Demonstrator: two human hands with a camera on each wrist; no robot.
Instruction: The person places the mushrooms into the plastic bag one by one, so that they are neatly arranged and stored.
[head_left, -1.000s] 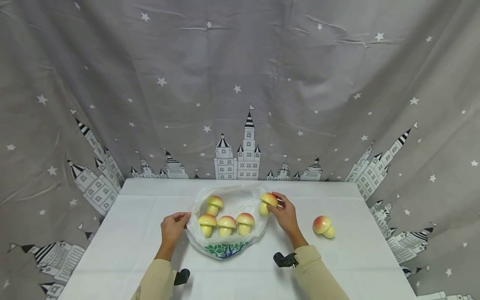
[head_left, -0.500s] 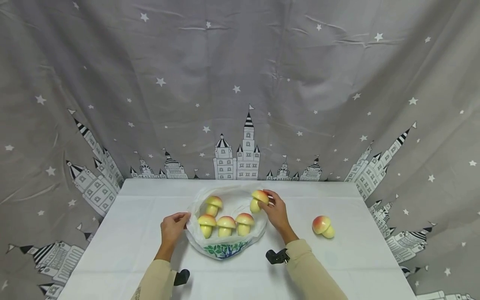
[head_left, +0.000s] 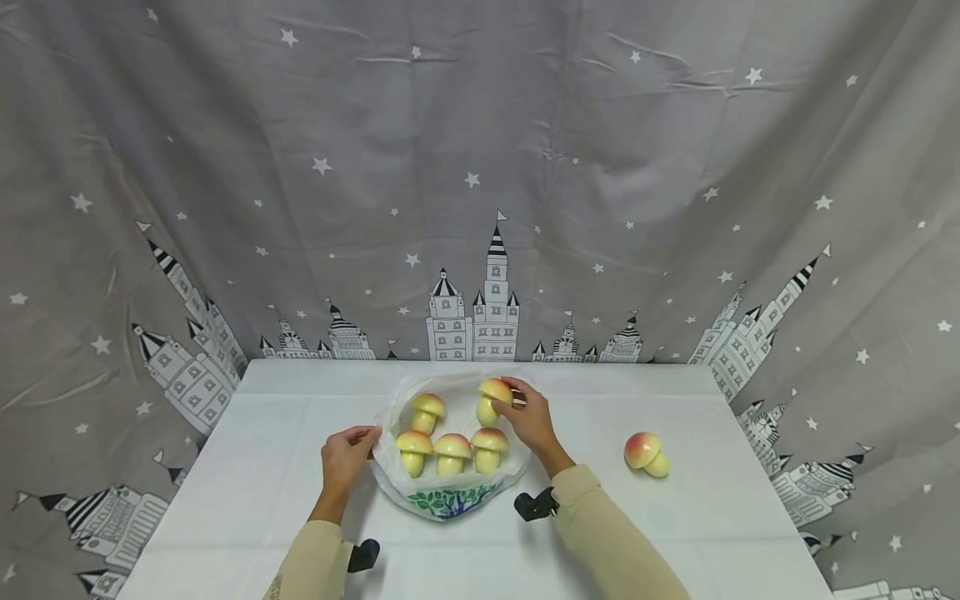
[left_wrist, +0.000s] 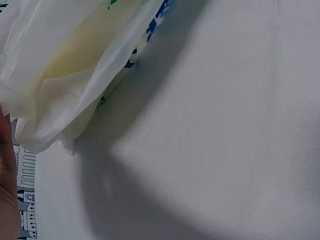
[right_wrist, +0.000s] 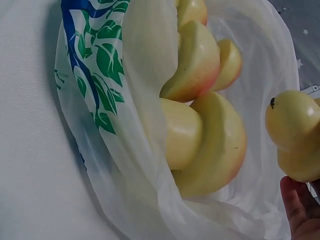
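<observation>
A white plastic bag (head_left: 397,493) with a green and blue leaf print lies with its mouth spread in the head view. Several toy mushrooms (head_left: 452,454), yellow with reddish caps, rest inside it. My left hand (head_left: 347,454) pinches the bag's left rim; in the left wrist view only an edge of that hand shows beside the plastic (left_wrist: 55,115). Over the back right of the bag's mouth, my right hand (head_left: 532,418) holds another toy mushroom (head_left: 491,402) by its right side. The right wrist view shows that mushroom (right_wrist: 292,127) above the fingers (right_wrist: 296,207).
One more toy mushroom (head_left: 645,452) lies on its side on the white-covered table (head_left: 705,525), right of the right forearm. Behind the table's far edge hangs a grey curtain (head_left: 480,125) printed with stars and castles. A black wrist mount (head_left: 536,506) juts out from the right sleeve.
My right hand has carried its toy mushroom leftward, from the bag's right rim to over the mouth. The left hand stays at the left rim, and the mushrooms inside have not moved.
</observation>
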